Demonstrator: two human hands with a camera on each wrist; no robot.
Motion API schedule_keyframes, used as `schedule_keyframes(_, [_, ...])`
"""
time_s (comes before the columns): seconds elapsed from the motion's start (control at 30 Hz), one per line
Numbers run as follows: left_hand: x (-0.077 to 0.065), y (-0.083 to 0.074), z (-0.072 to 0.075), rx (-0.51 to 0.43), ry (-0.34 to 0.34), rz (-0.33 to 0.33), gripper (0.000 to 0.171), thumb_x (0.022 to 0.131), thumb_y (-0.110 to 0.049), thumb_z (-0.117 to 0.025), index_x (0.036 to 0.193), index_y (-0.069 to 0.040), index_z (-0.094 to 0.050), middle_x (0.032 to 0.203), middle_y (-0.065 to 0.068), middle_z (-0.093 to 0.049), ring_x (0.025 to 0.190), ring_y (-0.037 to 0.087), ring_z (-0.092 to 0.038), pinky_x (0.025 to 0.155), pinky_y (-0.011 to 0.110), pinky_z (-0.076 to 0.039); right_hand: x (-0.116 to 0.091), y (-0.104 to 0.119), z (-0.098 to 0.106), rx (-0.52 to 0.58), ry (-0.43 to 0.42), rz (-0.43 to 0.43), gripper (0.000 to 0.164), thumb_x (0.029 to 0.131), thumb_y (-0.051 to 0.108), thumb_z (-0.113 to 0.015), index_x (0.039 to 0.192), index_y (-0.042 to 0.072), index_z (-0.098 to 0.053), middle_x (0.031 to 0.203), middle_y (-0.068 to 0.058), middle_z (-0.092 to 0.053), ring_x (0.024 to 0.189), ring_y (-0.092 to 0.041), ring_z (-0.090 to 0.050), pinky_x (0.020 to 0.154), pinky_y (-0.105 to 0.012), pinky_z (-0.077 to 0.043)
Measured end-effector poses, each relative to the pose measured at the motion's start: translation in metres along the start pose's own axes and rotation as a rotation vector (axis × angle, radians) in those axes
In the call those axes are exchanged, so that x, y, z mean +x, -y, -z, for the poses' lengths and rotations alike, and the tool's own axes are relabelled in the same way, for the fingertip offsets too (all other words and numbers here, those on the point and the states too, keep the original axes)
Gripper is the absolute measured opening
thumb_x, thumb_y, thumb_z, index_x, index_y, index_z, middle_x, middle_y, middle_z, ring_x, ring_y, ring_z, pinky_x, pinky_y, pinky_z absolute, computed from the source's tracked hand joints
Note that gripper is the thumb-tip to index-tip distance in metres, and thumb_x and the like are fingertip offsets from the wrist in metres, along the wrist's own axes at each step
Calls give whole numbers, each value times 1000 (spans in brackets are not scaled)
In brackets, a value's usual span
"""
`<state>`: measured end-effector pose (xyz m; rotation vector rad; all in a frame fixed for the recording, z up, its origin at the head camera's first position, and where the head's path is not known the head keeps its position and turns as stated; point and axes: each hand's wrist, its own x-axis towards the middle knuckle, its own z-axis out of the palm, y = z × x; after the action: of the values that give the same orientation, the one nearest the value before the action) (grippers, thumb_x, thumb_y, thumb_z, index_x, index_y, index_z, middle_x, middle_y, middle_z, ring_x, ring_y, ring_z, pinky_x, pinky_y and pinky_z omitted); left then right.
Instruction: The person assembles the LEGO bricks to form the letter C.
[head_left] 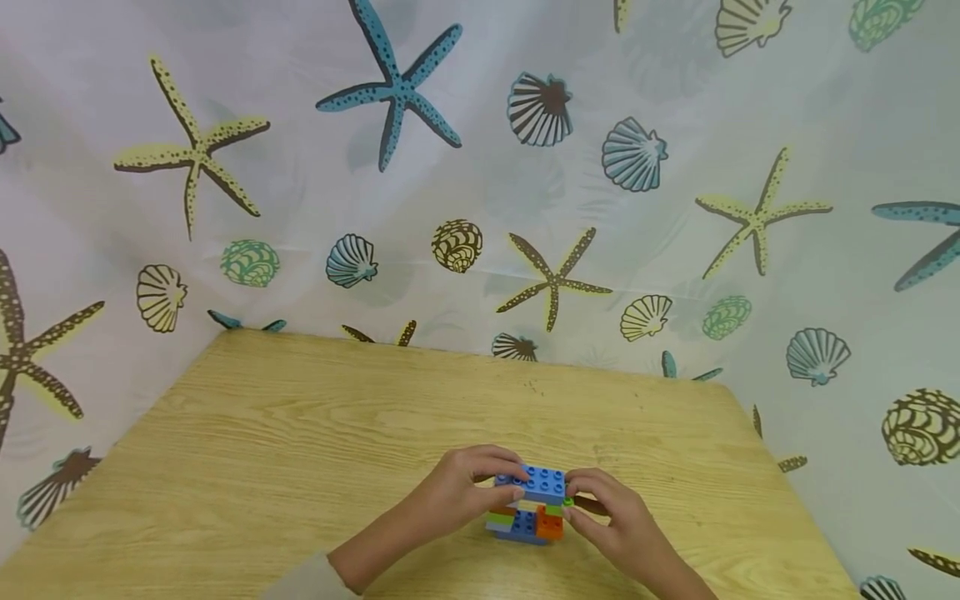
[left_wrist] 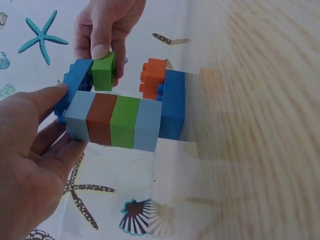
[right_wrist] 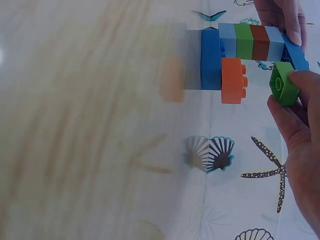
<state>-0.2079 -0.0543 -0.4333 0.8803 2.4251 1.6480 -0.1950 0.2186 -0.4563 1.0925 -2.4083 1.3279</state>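
A toy-brick build stands on the table. Its blue base brick (left_wrist: 172, 105) carries an orange brick (right_wrist: 232, 81) at one end and a column at the other. That column stacks a light blue brick (left_wrist: 147, 125), a green brick (left_wrist: 124, 122), a brown brick (left_wrist: 101, 120) and another light blue brick (left_wrist: 80, 115). Across its top lies a studded blue brick (head_left: 546, 483), reaching out over the orange end. My left hand (head_left: 457, 492) grips this top brick. Just under its overhanging end, my right hand (head_left: 618, 521) pinches a small green brick (right_wrist: 285, 85), above the orange brick with a gap between.
The wood-grain tabletop (head_left: 337, 417) spreads around the build. A white curtain (head_left: 480, 183) printed with starfish and shells hangs behind the table and along both sides.
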Motion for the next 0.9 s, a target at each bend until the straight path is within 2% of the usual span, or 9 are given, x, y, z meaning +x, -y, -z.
schedule_keyframes(0.23, [-1, 1, 0, -13, -1, 13, 16, 96, -29, -71, 110, -24, -77, 125, -4, -67, 122, 20, -61, 100, 41, -54, -1, 0, 0, 61, -1, 6, 21, 96, 0, -65, 114, 11, -64, 119, -14, -64, 112, -3, -62, 84, -24, -58])
schedule_keyframes(0.37, [-1, 1, 1, -15, -1, 19, 17, 96, -31, -71, 111, -25, -77, 127, -3, -67, 124, 21, -61, 101, 45, -53, -1, 0, 1, 84, 4, 10, 23, 96, -1, -64, 116, 10, -65, 119, -14, -64, 111, -4, -63, 84, -24, -58])
schedule_keyframes(0.6, [0, 2, 0, -2, -6, 13, 18, 96, -32, -70, 112, -25, -77, 127, -3, -67, 124, 21, -61, 101, 43, -53, -1, -1, 2, 117, 11, 22, 23, 94, -2, -67, 114, 9, -66, 118, -16, -62, 110, -7, -63, 84, -27, -58])
schedule_keyframes(0.73, [0, 3, -1, -1, -6, 15, 18, 96, -31, -70, 111, -25, -77, 127, -3, -67, 124, 21, -61, 101, 42, -53, -2, -2, 4, 89, 14, 16, 23, 94, -1, -67, 115, 9, -68, 118, -13, -61, 110, -6, -62, 83, -26, -58])
schedule_keyframes(0.9, [1, 3, -1, -9, 0, 6, 18, 96, -31, -70, 112, -26, -76, 127, -4, -67, 124, 21, -61, 101, 43, -53, -5, -4, 7, 36, -1, 54, 26, 95, -5, -64, 117, 7, -70, 117, -13, -60, 107, -8, -61, 82, -25, -59])
